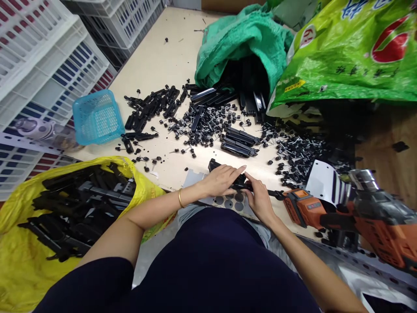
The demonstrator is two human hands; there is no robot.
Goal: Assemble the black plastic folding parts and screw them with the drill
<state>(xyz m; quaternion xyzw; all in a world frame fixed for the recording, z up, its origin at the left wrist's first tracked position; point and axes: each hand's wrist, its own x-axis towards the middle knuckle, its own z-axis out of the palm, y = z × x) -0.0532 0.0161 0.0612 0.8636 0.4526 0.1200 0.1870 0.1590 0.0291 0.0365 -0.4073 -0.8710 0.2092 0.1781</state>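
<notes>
My left hand (223, 179) lies over a long black plastic part (215, 165) at the near edge of the table, fingers curled down on it. My right hand (260, 195) pinches the same part's right end, fingers closed. The part rests on a grey plate with round holes (232, 202) just in front of my body. A gold bangle sits on my left wrist.
Black screws and plastic strips (208, 121) litter the beige table (153, 65). A blue basket (97, 116) stands at left, a yellow bag of black parts (19, 252) at lower left. Green sacks (247, 39) lie behind. An orange power screwdriver (358, 217) lies at right. White crates (48, 52) are stacked at left.
</notes>
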